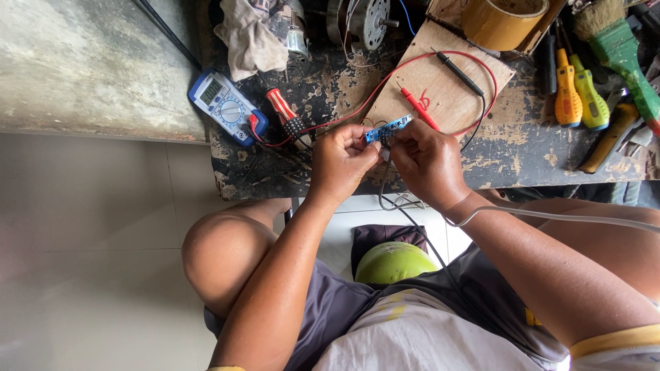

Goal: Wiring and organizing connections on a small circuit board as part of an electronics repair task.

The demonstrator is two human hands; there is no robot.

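Both hands' grip closed on blue circuit board (387,128), left hand (342,161), right hand (427,161)

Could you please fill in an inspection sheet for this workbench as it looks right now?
Surface: low dark workbench, paint badly worn; a plywood board lies on it.
Job's things: small blue circuit board, held above the bench edge by both hands.
Clutter: blue multimeter, red-striped screwdriver, rag, electric motor, roll of brown tape, yellow screwdrivers, green brush.
Grippers: left hand and right hand both pinch the circuit board.
Cables: red probe and black probe rest on the plywood; a grey cable crosses the right forearm.
Surroundings: pale tiled floor, concrete slab.
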